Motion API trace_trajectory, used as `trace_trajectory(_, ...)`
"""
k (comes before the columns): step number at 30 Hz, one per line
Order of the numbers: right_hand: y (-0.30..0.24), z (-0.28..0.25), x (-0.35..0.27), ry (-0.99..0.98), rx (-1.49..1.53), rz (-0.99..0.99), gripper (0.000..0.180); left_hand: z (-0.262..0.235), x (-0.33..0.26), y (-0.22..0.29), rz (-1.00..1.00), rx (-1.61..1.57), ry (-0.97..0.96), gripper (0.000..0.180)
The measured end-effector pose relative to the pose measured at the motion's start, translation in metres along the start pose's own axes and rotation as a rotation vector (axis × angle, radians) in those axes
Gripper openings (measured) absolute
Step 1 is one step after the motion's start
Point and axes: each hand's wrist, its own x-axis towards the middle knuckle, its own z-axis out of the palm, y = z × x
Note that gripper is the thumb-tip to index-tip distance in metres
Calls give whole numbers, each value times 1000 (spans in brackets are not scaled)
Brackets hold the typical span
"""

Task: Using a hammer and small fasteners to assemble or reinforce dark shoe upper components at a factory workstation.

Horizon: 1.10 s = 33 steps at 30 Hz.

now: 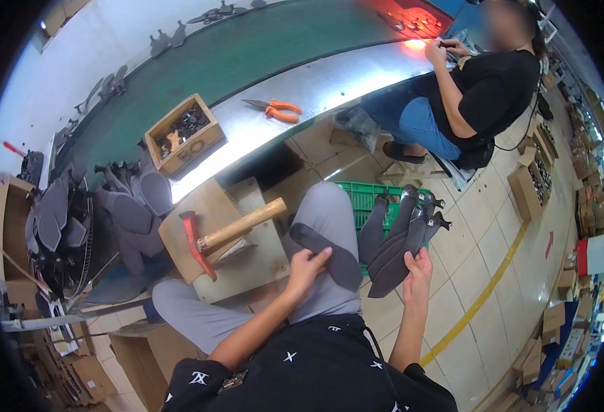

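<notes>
My left hand [306,272] is closed on the edge of a dark grey shoe sole [343,264], held flat above my right thigh. Off to the right, my right hand [418,269] pinches the lower end of a similar grey sole [388,276]. That one lies against several more soles with dark heels [417,223], over a green plastic crate [357,194]. A hammer [243,223] with a red head and wooden handle rests on the work block [230,278] in front of me, left of my left hand.
A wooden box of small dark parts [187,134] and orange-handled pliers [279,110] are on the bench [329,79]. Grey soles [131,206] pile up at left. A co-worker [487,103] sits at the far right by a red-lit area. Cardboard boxes [527,189] stand on the tiled floor.
</notes>
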Motion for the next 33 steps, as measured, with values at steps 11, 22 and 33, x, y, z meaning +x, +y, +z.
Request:
trace_trajectory(11,29,72,4,-300,-154,115,31,-42,-19,46,166,1156,-211,42)
trace_trajectory(22,-11,167,74,-522,-212,-24,43,-25,-45,94,488,764,-139,31)
trace_trajectory(33,18,315,349,-168,-1487,-597,28,-84,-86,80,611,1093,-141,29)
